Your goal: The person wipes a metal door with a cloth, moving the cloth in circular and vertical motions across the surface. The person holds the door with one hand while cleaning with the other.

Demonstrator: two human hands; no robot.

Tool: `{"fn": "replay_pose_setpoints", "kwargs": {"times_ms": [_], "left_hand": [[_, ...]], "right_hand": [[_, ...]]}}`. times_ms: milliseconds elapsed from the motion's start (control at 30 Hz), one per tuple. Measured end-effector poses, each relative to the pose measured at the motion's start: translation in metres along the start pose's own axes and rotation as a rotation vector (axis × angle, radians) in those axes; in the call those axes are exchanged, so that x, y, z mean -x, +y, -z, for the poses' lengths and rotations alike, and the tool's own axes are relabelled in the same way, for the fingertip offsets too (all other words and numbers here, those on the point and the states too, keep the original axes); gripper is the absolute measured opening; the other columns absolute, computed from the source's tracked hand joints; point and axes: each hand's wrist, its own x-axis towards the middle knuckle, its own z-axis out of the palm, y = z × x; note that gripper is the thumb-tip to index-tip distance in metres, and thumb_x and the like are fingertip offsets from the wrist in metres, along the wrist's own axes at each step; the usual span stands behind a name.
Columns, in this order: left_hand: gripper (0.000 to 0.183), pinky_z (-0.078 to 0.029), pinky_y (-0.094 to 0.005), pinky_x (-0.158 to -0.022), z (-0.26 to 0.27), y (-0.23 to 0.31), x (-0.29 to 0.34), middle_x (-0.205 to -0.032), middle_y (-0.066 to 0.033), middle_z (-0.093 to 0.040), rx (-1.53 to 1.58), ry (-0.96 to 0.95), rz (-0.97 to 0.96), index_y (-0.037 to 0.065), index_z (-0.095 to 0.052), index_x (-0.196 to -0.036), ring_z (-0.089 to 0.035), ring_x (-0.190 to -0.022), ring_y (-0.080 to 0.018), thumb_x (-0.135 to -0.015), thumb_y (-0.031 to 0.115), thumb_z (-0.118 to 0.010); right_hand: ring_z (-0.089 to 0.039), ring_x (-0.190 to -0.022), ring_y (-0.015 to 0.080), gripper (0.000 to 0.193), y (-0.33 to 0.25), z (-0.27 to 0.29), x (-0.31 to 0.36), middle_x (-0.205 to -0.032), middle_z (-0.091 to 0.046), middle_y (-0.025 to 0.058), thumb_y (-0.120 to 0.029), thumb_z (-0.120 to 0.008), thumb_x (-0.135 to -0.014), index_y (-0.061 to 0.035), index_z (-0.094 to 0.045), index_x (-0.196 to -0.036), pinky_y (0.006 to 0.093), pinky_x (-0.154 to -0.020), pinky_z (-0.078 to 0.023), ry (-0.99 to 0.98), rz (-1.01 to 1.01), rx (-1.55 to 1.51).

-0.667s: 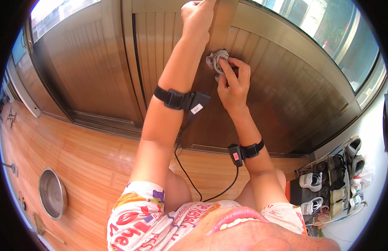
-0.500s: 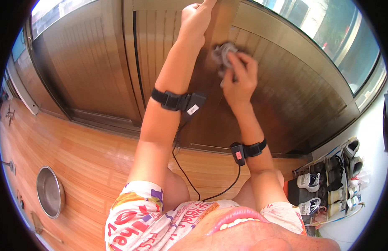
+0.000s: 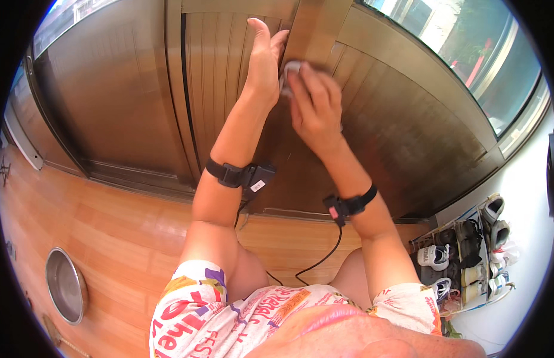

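A crumpled grey cloth [image 3: 286,85] is pressed against the brown metal door panel [image 3: 372,131], with my right hand [image 3: 316,104] closed over it. Some blur softens the cloth and the fingers. Just to the left, my left hand [image 3: 265,65] is raised at the upright edge of the door, fingers stretched and thumb apart. It grips nothing that I can see. The two hands are close together, with the cloth beside the left palm.
A shoe rack [image 3: 462,259] full of shoes stands by the white wall at right. On the wooden floor [image 3: 128,221] at left rests a metal basin [image 3: 67,286]. Black straps with small boxes circle both forearms, and a black cable [image 3: 328,262] hangs between them.
My left hand has come down along the door edge, its thumb now spread. My right hand has moved left with the cloth, closer to the left hand. The view has shifted slightly.
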Motion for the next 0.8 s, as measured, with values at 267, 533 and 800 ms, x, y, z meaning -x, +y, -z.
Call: {"fn": "replay_pose_setpoints", "kwargs": {"times_ms": [267, 533, 800], "left_hand": [[0.11, -0.023, -0.0355, -0.125, 0.01, 0.007, 0.007, -0.161, -0.0241, -0.038, 0.109, -0.041, 0.047, -0.017, -0.032, -0.153, -0.035, -0.15, -0.0305, -0.101, 0.079, -0.014], [0.122, -0.04, -0.0381, -0.115, 0.039, 0.003, -0.007, -0.146, -0.0189, -0.058, 0.296, -0.355, 0.207, -0.008, -0.044, -0.15, -0.054, -0.134, -0.029, -0.089, 0.092, -0.01], [0.116, -0.042, -0.0382, -0.113, 0.045, -0.013, -0.01, -0.142, -0.0188, -0.06, 0.277, -0.393, 0.115, -0.009, -0.046, -0.148, -0.058, -0.128, -0.0289, -0.093, 0.088, -0.015]], "right_hand": [[-0.058, -0.112, 0.0326, 0.039, 0.083, -0.033, -0.07, -0.118, -0.062, 0.0125, 0.0, -0.067, -0.083, -0.0037, -0.073, -0.121, 0.0444, -0.095, -0.045, 0.036, 0.004, 0.195], [-0.06, -0.103, 0.0288, 0.031, -0.049, -0.011, 0.091, -0.112, -0.061, 0.0071, -0.001, -0.078, -0.074, -0.0065, -0.08, -0.105, 0.041, -0.087, -0.056, -0.134, -0.064, -0.04], [-0.06, -0.095, 0.0308, 0.04, 0.021, -0.029, 0.059, -0.104, -0.065, 0.011, 0.004, -0.07, -0.074, -0.0099, -0.079, -0.11, 0.0416, -0.079, -0.048, -0.138, -0.16, -0.009]]}}
